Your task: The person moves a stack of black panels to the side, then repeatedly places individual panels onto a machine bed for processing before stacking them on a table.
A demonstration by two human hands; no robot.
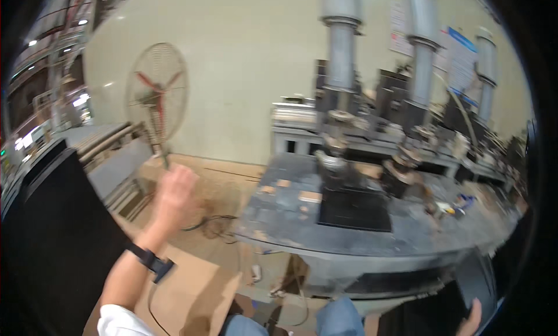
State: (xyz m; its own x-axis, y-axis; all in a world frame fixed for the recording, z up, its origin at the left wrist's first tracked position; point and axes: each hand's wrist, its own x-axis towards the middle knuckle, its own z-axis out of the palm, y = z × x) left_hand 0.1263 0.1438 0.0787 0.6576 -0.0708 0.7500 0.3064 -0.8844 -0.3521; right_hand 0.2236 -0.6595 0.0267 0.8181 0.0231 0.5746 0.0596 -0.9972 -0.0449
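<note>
At the lower right of the frame, the right hand [469,324] is partly cut off beside a dark grey panel [478,278]; I cannot tell whether its fingers pinch the edge or only lie against it. Just left of it are black sheets [427,314]. Left of centre, the left hand [176,191] is raised, with a black wristband [150,261] on its forearm. Its fingers look loosely curled, but blur hides whether they are closed; no object shows in them. Right of centre, a black panel [354,209] lies flat on the grey worktable [261,223], beneath the nearest press cylinder [342,57].

If the grip at the lower right is slack or one-sided, the dark grey panel could slip, flex or scuff against the table's edge. The black panel could sit skewed under the cylinder if nudged, and a hand reaching there might be pinched.

The dark grey panel's visible part runs roughly up and down the frame; its full long axis is uncertain, since its lower end is hidden. The black panel's long axis runs left to right, its right end dipping slightly toward the bottom of the frame.
</note>
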